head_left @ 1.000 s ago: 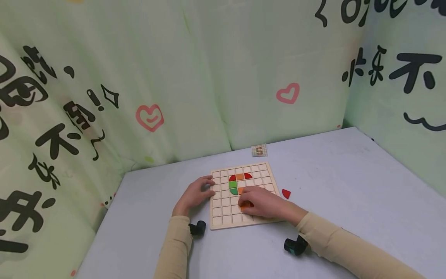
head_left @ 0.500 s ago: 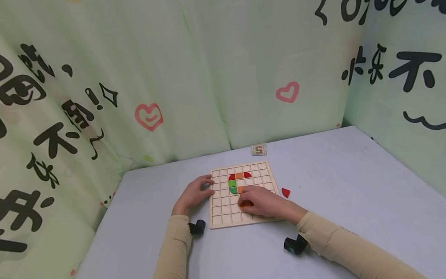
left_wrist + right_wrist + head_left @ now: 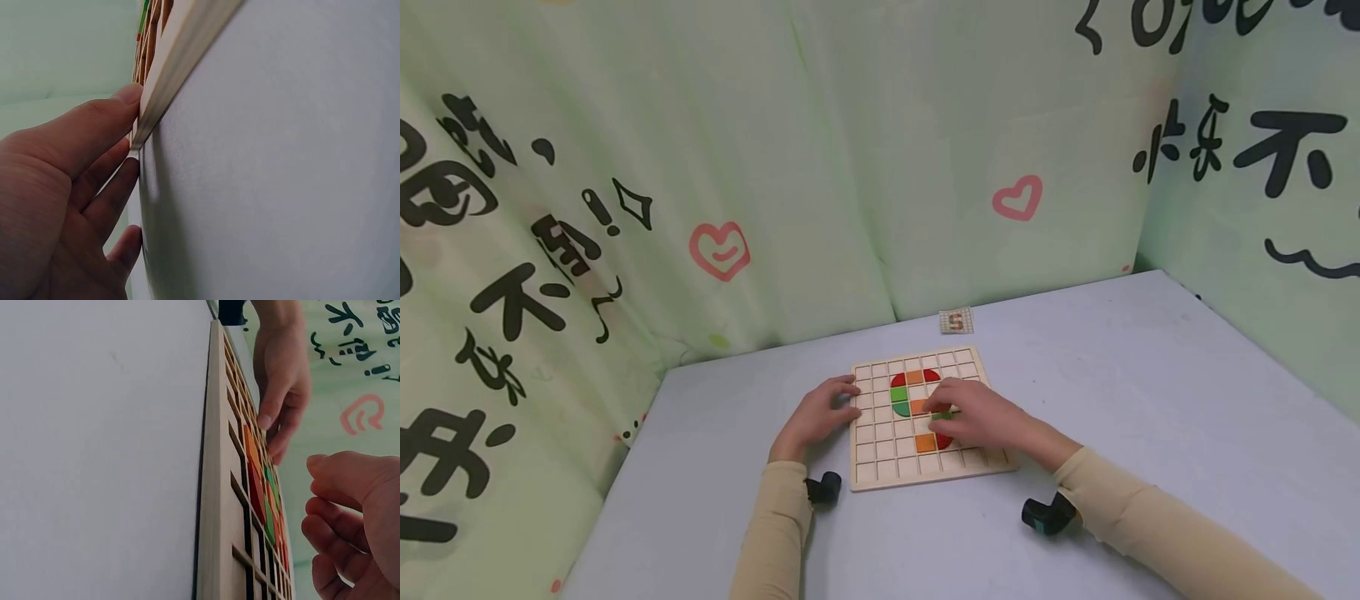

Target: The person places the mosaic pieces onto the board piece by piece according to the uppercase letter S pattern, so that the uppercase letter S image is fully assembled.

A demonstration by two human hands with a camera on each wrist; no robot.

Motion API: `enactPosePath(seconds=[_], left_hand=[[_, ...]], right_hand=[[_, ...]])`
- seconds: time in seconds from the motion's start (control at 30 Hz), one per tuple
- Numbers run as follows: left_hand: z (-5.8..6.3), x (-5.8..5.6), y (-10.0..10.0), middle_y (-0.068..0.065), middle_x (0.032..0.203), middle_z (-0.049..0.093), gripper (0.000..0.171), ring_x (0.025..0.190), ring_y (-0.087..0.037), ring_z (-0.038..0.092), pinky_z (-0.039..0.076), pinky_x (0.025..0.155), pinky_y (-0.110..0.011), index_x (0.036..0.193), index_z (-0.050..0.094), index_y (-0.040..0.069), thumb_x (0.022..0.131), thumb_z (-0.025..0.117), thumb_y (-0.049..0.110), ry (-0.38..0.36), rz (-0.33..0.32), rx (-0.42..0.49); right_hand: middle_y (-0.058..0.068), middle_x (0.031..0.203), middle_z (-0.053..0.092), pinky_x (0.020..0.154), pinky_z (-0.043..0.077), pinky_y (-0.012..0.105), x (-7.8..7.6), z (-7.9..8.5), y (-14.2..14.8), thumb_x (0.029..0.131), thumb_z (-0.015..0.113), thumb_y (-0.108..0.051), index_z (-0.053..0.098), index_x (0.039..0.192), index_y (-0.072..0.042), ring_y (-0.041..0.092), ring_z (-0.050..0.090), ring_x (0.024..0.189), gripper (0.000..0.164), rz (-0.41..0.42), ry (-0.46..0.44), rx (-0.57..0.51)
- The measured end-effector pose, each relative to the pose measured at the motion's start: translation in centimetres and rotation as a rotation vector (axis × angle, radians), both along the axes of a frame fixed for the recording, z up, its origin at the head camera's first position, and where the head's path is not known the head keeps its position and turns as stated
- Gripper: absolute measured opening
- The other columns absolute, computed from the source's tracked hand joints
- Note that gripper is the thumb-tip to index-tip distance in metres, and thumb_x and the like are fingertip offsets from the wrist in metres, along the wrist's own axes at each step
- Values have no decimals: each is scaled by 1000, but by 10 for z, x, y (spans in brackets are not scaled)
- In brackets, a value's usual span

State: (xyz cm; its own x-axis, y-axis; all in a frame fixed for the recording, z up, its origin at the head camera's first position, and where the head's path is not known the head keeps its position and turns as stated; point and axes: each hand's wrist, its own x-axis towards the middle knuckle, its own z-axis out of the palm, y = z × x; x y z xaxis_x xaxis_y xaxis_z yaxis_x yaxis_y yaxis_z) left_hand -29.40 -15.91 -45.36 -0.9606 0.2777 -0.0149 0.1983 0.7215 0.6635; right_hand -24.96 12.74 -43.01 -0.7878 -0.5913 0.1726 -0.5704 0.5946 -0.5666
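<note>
A wooden grid board (image 3: 880, 454) lies on the table. Several flat coloured pieces sit in its cells: green square (image 3: 898, 394), teal rounded piece (image 3: 901, 409), orange square (image 3: 925, 443), red rounded piece (image 3: 943, 442) and others, some partly covered by my right hand. My left hand (image 3: 820, 417) touches the board's left edge with thumb and fingertips; the left wrist view shows the thumb (image 3: 94, 122) against the wooden rim. Above the board's right half hovers my right hand (image 3: 973, 412), fingers loosely bent. In the right wrist view that hand (image 3: 356, 512) is apart from the board, with nothing seen between its fingers.
A small card (image 3: 957, 321) with a grid pattern lies behind the board at the table's back edge. Curtains with black writing and pink hearts (image 3: 720, 252) surround the white table (image 3: 1112, 358). Both wrists carry black cameras (image 3: 1049, 514).
My right hand has risen off the lower orange and red pieces and moved up and right, uncovering them. It now hides the spot where a loose red piece lay. The left hand stays put.
</note>
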Motion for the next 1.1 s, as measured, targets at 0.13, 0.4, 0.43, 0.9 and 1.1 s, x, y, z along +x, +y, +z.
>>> enactPosePath(seconds=[0.13, 0.4, 0.43, 0.9, 1.1], left_hand=[[0, 0, 0, -7, 148, 46, 32, 141, -30, 34, 28, 115, -48, 118, 66, 6, 88, 72, 14, -7, 3, -7], [-3, -2, -1, -6, 148, 46, 31, 142, -29, 33, 28, 115, -48, 117, 66, 7, 88, 72, 14, -12, 10, 2], [-3, -3, -2, -6, 148, 46, 31, 142, -29, 33, 28, 115, -48, 117, 66, 7, 88, 72, 14, -11, 8, 4], [-2, -3, -1, -7, 147, 48, 31, 141, -30, 35, 28, 115, -48, 117, 67, 6, 88, 72, 14, 5, -10, 5], [-2, -1, -1, -8, 147, 48, 31, 141, -30, 35, 29, 114, -48, 116, 67, 6, 87, 72, 13, 9, -12, 3]], right_hand=[[-1, 100, 64, 78, 52, 33, -5, 0, 25, 90, 70, -19, 70, 110, -7, 16, 58, 91, 23, -106, -35, -17], [6, 105, 64, 75, 51, 34, -10, -2, 77, 89, 70, -20, 68, 113, -3, 20, 58, 91, 30, -273, -100, 28], [7, 106, 64, 75, 51, 34, -9, -2, 82, 88, 70, -21, 68, 113, -3, 20, 58, 91, 31, -285, -111, 35], [4, 102, 63, 81, 51, 38, 0, -9, 101, 82, 76, -19, 69, 110, -2, 20, 57, 92, 32, -225, -112, 68], [-1, 95, 61, 77, 52, 35, 1, -10, 95, 83, 74, -14, 70, 105, -5, 17, 56, 87, 24, -197, -86, 88]])
